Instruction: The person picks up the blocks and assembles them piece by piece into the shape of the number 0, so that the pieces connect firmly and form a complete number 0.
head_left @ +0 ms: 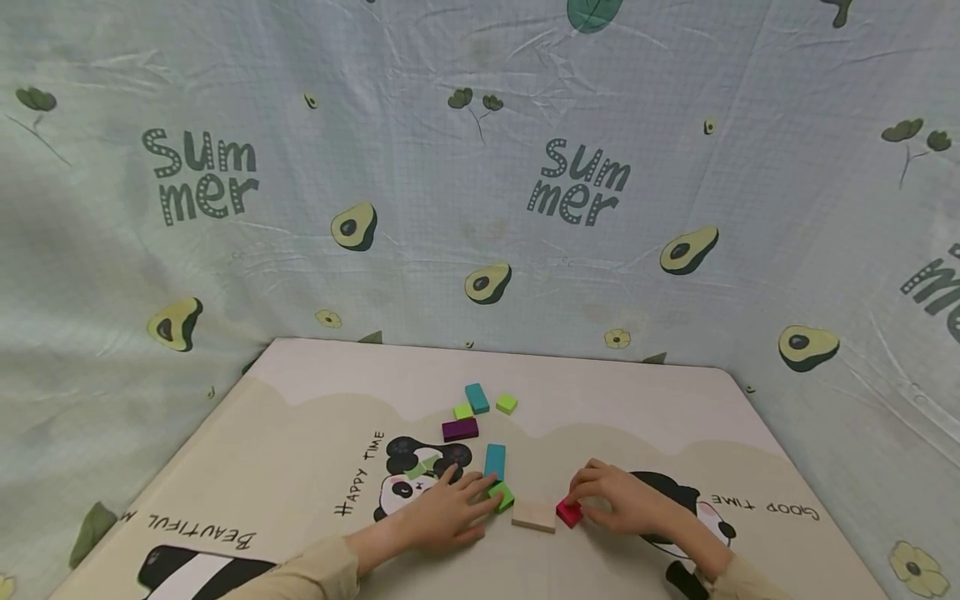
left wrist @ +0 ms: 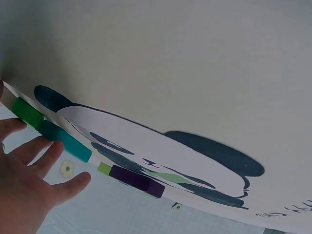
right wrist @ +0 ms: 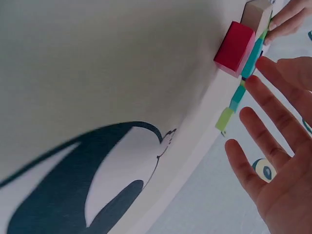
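Observation:
My left hand (head_left: 448,514) lies low over the table with its fingers spread. Its fingertips reach the green block (head_left: 501,497), which stands beside a blue block (head_left: 495,462). To the right is a pale wooden block (head_left: 534,516), lying flat between the two hands. My right hand (head_left: 617,498) is at the red block (head_left: 568,512), its fingers fairly straight in the right wrist view; whether they touch the block is hard to tell. That view also shows the red block (right wrist: 235,48) next to the wooden block (right wrist: 256,17).
Farther back are a purple block (head_left: 460,430), a second blue block (head_left: 477,398) and two lime blocks, one (head_left: 507,404) off to the right. Panda drawings and lettering cover the table mat (head_left: 600,392). A printed cloth (head_left: 420,167) hangs behind the table.

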`<state>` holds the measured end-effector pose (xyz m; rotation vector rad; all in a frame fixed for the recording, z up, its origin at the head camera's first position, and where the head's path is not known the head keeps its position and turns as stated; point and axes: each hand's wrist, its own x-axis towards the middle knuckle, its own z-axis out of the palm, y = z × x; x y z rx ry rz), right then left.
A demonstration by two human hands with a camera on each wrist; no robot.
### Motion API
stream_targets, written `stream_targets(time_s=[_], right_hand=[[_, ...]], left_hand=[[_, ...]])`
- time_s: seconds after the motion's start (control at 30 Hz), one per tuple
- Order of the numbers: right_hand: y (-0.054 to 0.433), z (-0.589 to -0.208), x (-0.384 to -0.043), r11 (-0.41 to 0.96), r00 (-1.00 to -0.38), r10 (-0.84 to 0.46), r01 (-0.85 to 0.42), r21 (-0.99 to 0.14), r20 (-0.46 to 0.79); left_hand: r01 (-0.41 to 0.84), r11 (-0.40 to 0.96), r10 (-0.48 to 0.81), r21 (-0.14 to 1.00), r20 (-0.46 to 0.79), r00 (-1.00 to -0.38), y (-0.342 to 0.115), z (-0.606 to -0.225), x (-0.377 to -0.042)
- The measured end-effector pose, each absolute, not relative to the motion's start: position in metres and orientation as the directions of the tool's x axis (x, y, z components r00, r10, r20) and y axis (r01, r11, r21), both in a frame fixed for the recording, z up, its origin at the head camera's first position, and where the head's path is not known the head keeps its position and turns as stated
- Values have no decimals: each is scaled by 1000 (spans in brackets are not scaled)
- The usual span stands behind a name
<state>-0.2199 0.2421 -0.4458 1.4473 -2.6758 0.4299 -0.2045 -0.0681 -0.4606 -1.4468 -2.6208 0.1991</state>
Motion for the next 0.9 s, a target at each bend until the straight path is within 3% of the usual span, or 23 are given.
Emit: stream_targets(time_s=[0.43, 0.7, 0.9], right_hand=[[199, -441, -267, 525, -496, -831, -849, 59, 254], [165, -443, -304, 496, -467, -866, -844, 205, 176], [138, -445, -316, 481, -473, -876, -848, 223, 90]], left_hand=[[839, 523, 851, -151, 47, -522, -68, -461, -202], [839, 519, 854, -162, 57, -517, -68, -462, -203], [843, 511, 859, -170, 62, -508, -68, -462, -203]])
